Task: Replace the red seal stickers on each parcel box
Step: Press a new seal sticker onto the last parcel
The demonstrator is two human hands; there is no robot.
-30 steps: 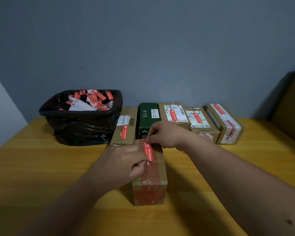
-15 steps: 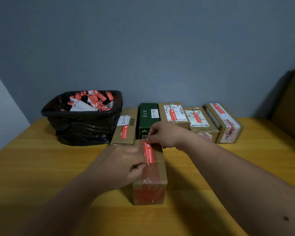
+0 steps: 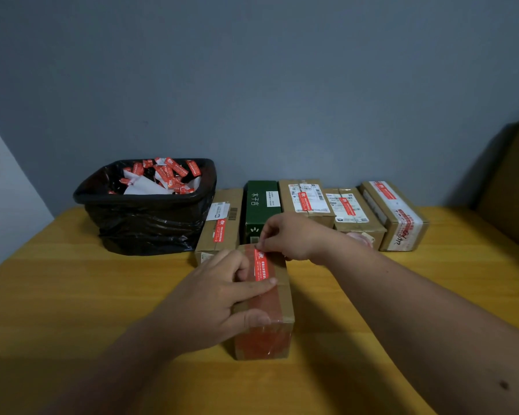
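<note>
Red paper seal sticker (image 3: 261,266) with white print, lying lengthwise along the top of a long brown cardboard parcel box (image 3: 265,307) wrapped in glossy tape, near the front middle of the yellow wooden table (image 3: 72,295). Right hand (image 3: 291,236) pinching the sticker's far end between thumb and fingertip, left hand (image 3: 213,298) with fingers mostly straight, one fingertip pressing the near end down, thumb resting on the box's front edge. Can't tell if it's going on or coming off, honestly, but looks like smoothing a fresh one down. Next up, probably: rubbing along the whole strip so no corner lifts, then swapping boxes.

Behind it, a row of more parcels against the grey wall: a brown carton with a red seal (image 3: 221,226), a dark green box (image 3: 262,205), two labelled cartons with red strips (image 3: 307,199), (image 3: 349,209), and a taped one at the right end (image 3: 396,215). Off to the left, a black bag-lined bin (image 3: 146,211) stuffed with peeled red stickers and white backing paper.
</note>
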